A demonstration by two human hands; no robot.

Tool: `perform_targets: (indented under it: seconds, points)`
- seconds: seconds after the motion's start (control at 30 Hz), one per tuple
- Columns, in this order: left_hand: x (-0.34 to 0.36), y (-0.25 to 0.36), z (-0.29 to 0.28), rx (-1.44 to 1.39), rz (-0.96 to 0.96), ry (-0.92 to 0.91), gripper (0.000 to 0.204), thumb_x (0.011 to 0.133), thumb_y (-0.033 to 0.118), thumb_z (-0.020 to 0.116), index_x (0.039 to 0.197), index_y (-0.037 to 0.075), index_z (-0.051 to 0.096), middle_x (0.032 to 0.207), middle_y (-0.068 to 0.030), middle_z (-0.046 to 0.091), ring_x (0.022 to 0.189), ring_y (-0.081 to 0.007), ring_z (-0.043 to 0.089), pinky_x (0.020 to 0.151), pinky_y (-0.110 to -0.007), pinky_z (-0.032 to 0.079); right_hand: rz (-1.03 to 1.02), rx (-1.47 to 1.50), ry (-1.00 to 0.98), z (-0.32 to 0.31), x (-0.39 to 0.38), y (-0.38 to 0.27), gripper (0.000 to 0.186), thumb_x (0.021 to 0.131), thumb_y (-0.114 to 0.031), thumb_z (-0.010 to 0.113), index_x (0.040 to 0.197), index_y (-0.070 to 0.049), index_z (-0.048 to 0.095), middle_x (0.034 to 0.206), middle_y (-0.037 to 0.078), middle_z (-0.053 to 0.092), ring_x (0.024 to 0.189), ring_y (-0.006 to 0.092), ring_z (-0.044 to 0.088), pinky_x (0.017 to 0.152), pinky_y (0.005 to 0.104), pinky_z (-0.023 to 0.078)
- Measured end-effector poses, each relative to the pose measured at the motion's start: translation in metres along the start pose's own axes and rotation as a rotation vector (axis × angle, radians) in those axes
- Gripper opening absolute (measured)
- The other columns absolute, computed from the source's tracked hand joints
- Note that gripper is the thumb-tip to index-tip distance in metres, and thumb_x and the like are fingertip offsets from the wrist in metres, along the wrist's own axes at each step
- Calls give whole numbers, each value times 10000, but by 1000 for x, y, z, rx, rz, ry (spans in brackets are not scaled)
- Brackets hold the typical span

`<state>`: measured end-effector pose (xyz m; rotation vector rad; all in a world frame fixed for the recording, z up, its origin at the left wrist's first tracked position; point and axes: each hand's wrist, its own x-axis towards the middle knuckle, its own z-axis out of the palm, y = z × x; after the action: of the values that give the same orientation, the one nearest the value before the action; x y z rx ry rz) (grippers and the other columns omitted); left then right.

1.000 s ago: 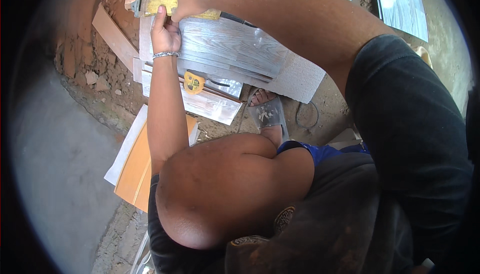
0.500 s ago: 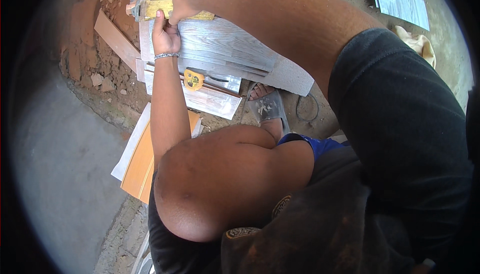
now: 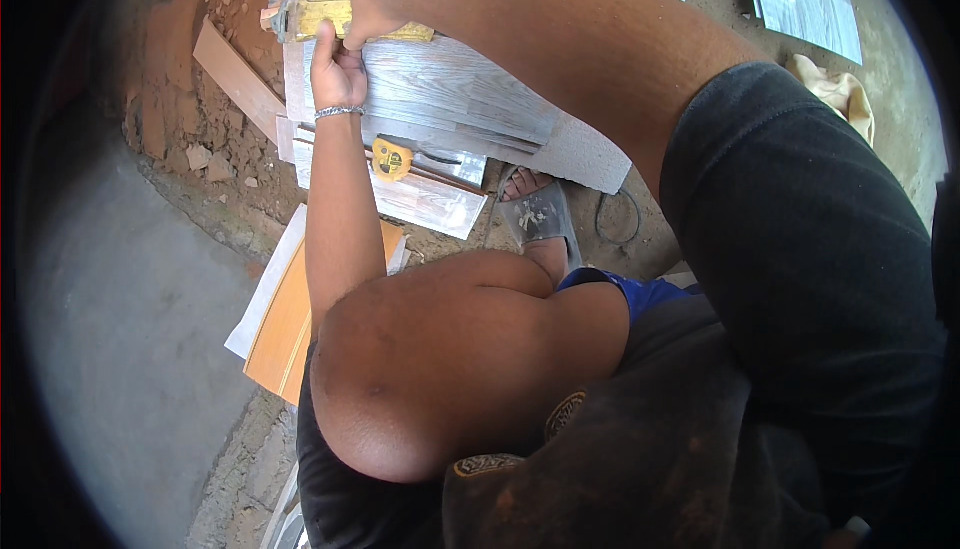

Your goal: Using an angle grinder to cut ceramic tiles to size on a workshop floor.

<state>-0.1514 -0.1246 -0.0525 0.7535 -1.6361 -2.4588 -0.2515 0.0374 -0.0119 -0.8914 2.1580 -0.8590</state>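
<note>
A yellow, dusty power tool with a disc at its left end, apparently an angle grinder [image 3: 314, 19], is held over a stack of grey wood-look planks [image 3: 450, 89] on a pale slab [image 3: 590, 149]. My right hand [image 3: 372, 7] is closed over the tool's body from above. My left hand [image 3: 337, 74], with a chain bracelet at the wrist, holds it from the near side, thumb up against the body and fingers curled, partly hidden. The disc's edge is at the top of the planks; whether it touches them is unclear. A yellow tape measure [image 3: 391, 159] lies on lower pieces nearer me.
Broken soil and rubble [image 3: 200, 159] lie at the left beside grey concrete [image 3: 140, 299], with a tan strip [image 3: 232, 79] and orange panels [image 3: 275, 344]. My sandalled foot [image 3: 535, 214] is beside a cable loop [image 3: 618, 239]. A cream cloth [image 3: 840, 99] and more planks [image 3: 800, 4] lie right.
The view has shifted slightly. My right arm and dark-clad side sit a little further left, uncovering more of the cream cloth. Both hands keep their grip on the tool.
</note>
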Motion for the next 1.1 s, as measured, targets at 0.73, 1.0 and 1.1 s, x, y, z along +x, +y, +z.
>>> perform_targets:
  seconds: [0.73, 1.0, 1.1]
  points:
    - [4, 8, 5, -19, -60, 38, 366, 984, 272, 696, 1214, 0, 611, 1151, -127, 693, 1019, -217, 701, 943, -347, 579, 28, 28, 6, 4, 16, 5, 592, 679, -497, 747, 1071, -57, 794, 1108, 191, 745, 1026, 340, 717, 873, 442, 558]
    - [5, 7, 10, -31, -63, 41, 381, 963, 269, 727, 1217, 12, 607, 1161, -132, 682, 1015, -226, 701, 941, -348, 584, -54, -2, -9, 4, 21, 11, 561, 666, -486, 749, 1019, -53, 805, 1081, 189, 750, 986, 335, 721, 856, 450, 556]
    - [1, 5, 8, -14, -36, 65, 395, 963, 272, 729, 1221, 2, 602, 1169, -137, 677, 1018, -224, 700, 941, -349, 583, -27, -30, -12, 6, 18, 7, 569, 674, -486, 743, 1025, -43, 802, 1075, 200, 747, 986, 337, 717, 857, 450, 554]
